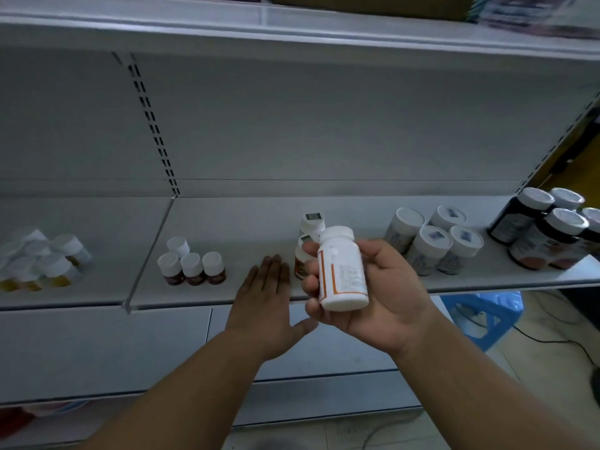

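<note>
Setting: white metal store shelving in dim light; the working level is the middle shelf (211,222).
Right hand: the right hand (386,300) is clamped on the white bottle (344,271), with the fingers curled round its left side and the thumb on its right.
Bottle position: held in the air over the shelf's front edge, cap up and leaning slightly away, label side towards the camera.
Left hand: the left hand (266,297) is flat, fingers straight and together, and holds nothing. It lies at the shelf's front edge just left of the bottle; contact with the shelf cannot be confirmed.
Nearest stock: two capped bottles (306,241) stand just behind the held one, one in front of the other.
Further stock: four brown bottles (191,264) to the left, white-lidded tubs (435,241) to the right, dark jars (545,228) at the far right.
Floor: a blue stool (487,316) stands below the shelf.
Step in hand: probably checking the label, then shelving the bottle with its like.
Procedure: grip the body, not the cap. Turn the label forward. Lower the base flat beside the two capped bottles, then let go. Move the flat hand clear of the landing spot first.
Risk: a nudge could topple the pair behind.
Writing: the label shows orange border lines and grey print, too blurred to read. Dark stickers on the caps are also unreadable.
</note>
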`<state>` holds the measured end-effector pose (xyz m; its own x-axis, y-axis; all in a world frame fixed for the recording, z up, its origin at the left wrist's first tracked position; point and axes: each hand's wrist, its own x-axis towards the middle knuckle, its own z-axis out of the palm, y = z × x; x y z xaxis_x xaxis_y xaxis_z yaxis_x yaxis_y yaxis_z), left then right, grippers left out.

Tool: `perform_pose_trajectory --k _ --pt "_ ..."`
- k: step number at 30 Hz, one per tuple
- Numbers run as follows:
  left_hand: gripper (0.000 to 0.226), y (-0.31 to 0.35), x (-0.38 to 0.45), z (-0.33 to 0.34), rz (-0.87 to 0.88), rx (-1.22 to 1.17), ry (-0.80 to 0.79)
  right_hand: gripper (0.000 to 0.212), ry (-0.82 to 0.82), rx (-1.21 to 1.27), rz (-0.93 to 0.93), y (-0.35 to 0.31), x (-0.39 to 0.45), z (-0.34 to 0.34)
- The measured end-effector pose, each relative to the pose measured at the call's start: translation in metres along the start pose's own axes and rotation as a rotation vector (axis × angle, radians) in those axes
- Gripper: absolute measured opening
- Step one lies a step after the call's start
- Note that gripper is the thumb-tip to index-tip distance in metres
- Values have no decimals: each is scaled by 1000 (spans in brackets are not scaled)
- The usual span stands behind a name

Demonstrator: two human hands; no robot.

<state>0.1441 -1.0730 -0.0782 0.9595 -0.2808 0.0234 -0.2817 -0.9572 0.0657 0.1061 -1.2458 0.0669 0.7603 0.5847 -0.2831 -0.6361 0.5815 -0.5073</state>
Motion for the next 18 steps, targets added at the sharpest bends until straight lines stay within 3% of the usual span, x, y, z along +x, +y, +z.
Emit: perform_pose_trajectory --k 2,6,10,13,18 --pt "109 1 0 -1 -1 -1 3 51 3 -17 -22 1 -2 1" --pt "113 2 -3 -7 -3 11 -6 77 39 -33 -38 3 -2 -1" --pt "108 2 -4 -7 -14 -16 0 59 -43 -1 2 -2 -8 -2" --pt "108 3 -4 -9 -17 16 -15 63 -81 -20 -21 -3 -13 -5" --pt "109 7 -7 -17 -37 28 -50 54 60 -198 -112 -2 -17 0"
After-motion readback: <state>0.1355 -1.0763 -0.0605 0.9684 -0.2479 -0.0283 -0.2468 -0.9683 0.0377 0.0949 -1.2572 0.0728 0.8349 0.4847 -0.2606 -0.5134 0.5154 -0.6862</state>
